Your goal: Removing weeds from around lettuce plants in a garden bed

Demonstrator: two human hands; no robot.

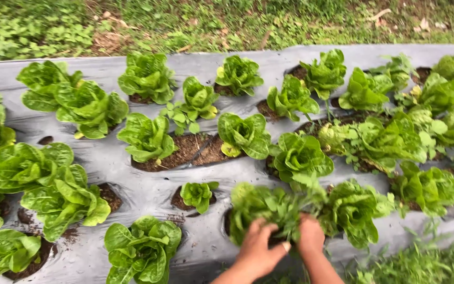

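Two hands at one lettuce [274, 208] in a planted bed.

Grey sheet [148, 186] covers the bed, lettuces growing through its holes; grass [237, 21] lies at twelve o'clock beyond it. The handled lettuce sits at six o'clock, near the sheet's front edge, with a small plant [198, 194] at its nine o'clock and a bigger head [356, 210] at three. Left hand [258, 250] curls fingers [256, 229] round the leaves' base from seven o'clock, thumb out right. Right hand [311, 234], touching it at five o'clock, is closed on the same base; leaves rise above both sets of knuckles.
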